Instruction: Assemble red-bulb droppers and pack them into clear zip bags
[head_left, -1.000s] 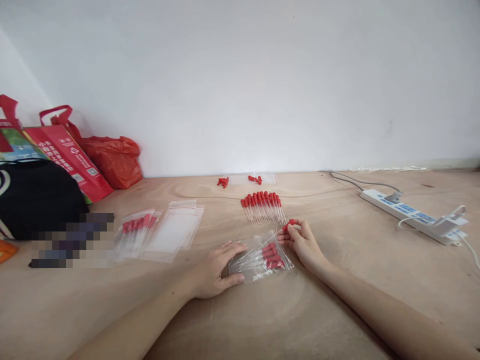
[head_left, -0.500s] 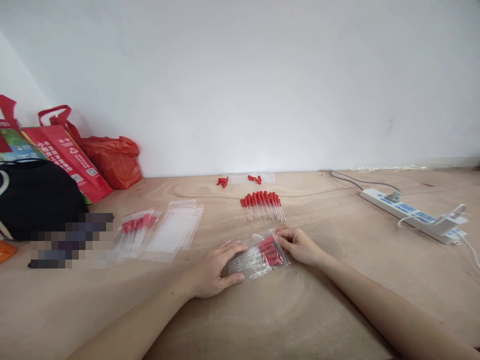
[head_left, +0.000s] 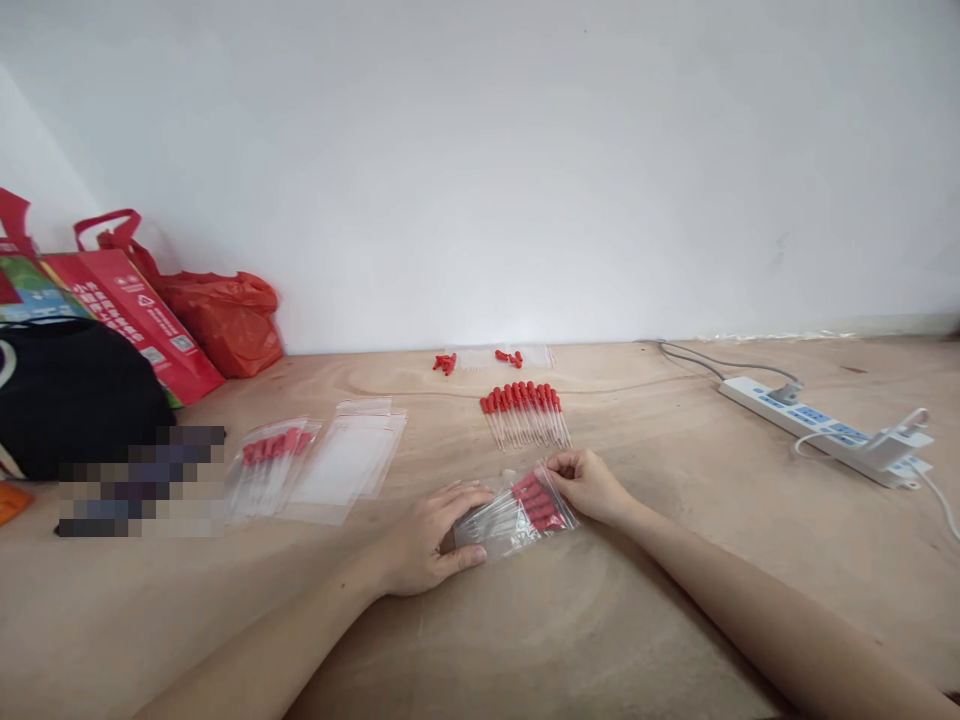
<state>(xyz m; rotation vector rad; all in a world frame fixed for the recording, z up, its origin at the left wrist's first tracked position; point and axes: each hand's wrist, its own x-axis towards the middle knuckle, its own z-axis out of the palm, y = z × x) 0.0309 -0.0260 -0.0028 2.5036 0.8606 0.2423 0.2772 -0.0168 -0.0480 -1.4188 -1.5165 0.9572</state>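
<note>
Just in front of me on the wooden table lies a clear zip-lock bag [head_left: 501,528] holding several glass droppers with red rubber bulbs [head_left: 538,502]. My left hand [head_left: 431,540] rests over the bag's left end, thumb and fingers spread apart. At the bag's right end, my right hand [head_left: 589,485] pinches the upper corner of the zip strip. Beyond the bag, a row of red-bulbed droppers [head_left: 525,412] lies side by side. Loose red bulbs [head_left: 444,364] and more bulbs [head_left: 510,357] sit near the wall by clear bags with thin glass tubes [head_left: 480,357].
To the left lie filled dropper bags [head_left: 271,465] beside flat zip-lock bags [head_left: 341,470]. A black bag [head_left: 82,400], a red printed bag [head_left: 142,320] and an orange-red plastic bag [head_left: 236,325] stand at far left. A white power strip [head_left: 810,420] with cables lies at right.
My right hand has shifted slightly up and left along the zip edge, still pinching it. My left hand stays nearly in place.
</note>
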